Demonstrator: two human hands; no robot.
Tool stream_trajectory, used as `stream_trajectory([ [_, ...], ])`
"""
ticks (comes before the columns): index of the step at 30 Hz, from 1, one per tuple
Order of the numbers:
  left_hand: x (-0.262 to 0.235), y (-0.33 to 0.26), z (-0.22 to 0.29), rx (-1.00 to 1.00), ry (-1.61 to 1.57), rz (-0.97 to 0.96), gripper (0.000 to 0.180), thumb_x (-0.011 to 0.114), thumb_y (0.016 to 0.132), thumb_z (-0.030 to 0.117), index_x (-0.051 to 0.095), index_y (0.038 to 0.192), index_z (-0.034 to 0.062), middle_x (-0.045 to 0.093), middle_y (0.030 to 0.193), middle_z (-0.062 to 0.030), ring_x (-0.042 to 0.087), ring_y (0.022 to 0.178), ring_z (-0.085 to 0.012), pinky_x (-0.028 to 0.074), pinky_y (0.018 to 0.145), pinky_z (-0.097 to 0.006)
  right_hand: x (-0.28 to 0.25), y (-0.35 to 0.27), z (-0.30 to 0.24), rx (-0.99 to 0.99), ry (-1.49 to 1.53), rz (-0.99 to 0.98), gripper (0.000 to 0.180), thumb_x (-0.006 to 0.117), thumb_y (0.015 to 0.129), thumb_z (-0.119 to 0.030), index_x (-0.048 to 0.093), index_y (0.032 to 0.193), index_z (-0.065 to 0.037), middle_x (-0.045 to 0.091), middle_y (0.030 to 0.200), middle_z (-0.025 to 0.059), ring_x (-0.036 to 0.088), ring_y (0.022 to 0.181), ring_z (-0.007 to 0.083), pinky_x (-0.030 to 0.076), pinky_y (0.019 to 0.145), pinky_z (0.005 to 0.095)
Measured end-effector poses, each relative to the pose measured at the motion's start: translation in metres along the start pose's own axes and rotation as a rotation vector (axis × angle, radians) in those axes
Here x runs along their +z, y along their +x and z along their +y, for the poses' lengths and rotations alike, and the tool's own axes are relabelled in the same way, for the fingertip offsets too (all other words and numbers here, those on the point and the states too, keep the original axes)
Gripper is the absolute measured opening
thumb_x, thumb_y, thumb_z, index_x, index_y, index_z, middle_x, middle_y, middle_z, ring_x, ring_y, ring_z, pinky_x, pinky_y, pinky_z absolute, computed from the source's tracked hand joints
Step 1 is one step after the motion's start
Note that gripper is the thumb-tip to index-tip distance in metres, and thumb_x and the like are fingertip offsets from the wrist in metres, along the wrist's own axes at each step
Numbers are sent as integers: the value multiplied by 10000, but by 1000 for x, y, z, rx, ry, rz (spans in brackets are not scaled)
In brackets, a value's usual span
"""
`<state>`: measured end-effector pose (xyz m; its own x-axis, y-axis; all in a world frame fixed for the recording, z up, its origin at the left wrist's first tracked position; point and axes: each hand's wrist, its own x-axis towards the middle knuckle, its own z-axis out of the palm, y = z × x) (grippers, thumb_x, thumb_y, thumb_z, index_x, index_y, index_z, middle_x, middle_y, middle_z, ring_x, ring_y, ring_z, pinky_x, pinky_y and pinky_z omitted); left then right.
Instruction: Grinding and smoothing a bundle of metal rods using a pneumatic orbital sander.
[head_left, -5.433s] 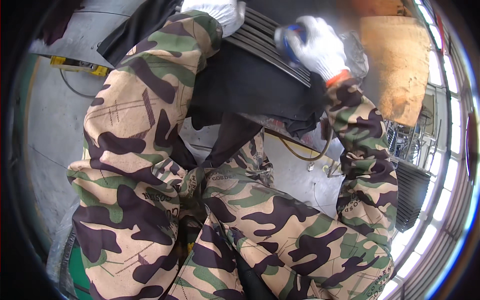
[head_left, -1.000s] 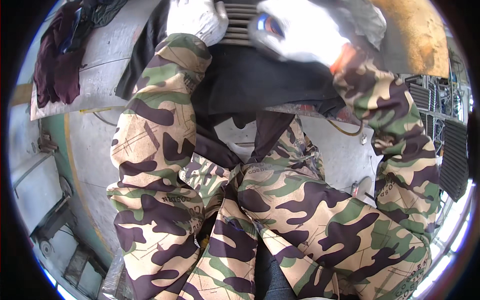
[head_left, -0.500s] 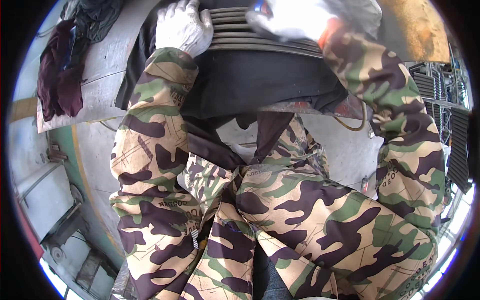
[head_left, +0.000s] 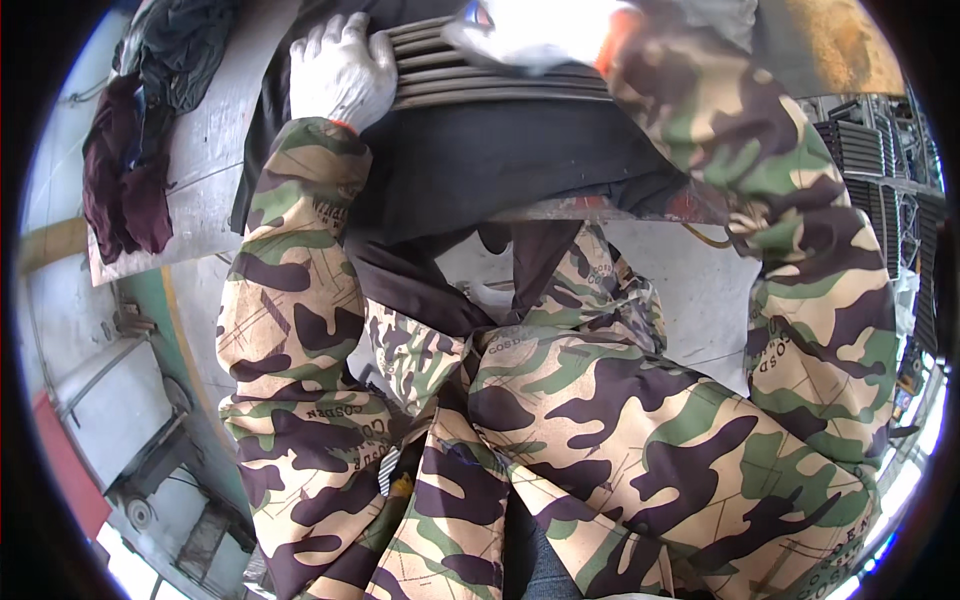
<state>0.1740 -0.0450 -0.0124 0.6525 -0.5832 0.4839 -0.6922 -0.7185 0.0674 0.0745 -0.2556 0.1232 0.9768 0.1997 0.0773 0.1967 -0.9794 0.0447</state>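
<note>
Several slim grey metal rods [head_left: 425, 80] lie side by side across a black cloth [head_left: 490, 150] at the top of the view. Near their left end rests my left hand [head_left: 343, 75], in a white knit glove, its fingers spread and flat. Over the middle of the rods is my right hand [head_left: 550, 35], also white-gloved and smeared by motion. Its fingers look curled round something with a small blue and red patch [head_left: 478, 14]. What that thing is I cannot make out; the glove hides most of it.
The black cloth drapes over the front edge of a metal-topped table [head_left: 215, 150]. Dark maroon and grey clothes [head_left: 125, 185] lie at its far left. A rusty-stained sheet [head_left: 850, 45] lies at the top right, with racks of dark bars [head_left: 860, 150] beyond. A white wheeled cart [head_left: 115, 410] stands lower left.
My right hand has shifted left along the rods. The whole view has turned slightly, and my left hand appears a little further left, still flat at the rods' end.
</note>
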Motion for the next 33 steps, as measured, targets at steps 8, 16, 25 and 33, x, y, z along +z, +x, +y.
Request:
stream_trajectory([
  [8,15,0,-16,165,149,100,305,532,966,298,719,1089,90,680,1194,-175,632,1118,-381,456,974,-536,-16,-16,-16,-108,139,-7,452,704,890,-472,671,1029,-43,680,1033,192,677,998,377,565,848,482],
  [16,10,7,-8,96,71,114,338,548,950,302,717,1110,57,698,1154,-185,653,1068,-385,472,949,-527,-17,-17,-16,-85,121,-46,464,710,897,-464,659,1085,-43,669,1084,189,662,1064,370,556,895,480],
  [25,5,7,-6,10,139,-66,455,511,1036,366,656,1318,40,641,1388,-194,599,1265,-375,423,1087,-502,-22,-25,-23,-91,112,-36,451,708,897,-473,653,1035,-47,662,1029,191,668,1016,373,559,868,488],
  [33,-1,7,1,4,143,-61,521,500,1026,401,631,1372,33,651,1371,-196,593,1273,-383,416,1101,-500,-16,-31,-20,-93,58,-8,430,716,886,-472,655,1007,-64,664,1023,177,670,987,381,558,838,487],
])
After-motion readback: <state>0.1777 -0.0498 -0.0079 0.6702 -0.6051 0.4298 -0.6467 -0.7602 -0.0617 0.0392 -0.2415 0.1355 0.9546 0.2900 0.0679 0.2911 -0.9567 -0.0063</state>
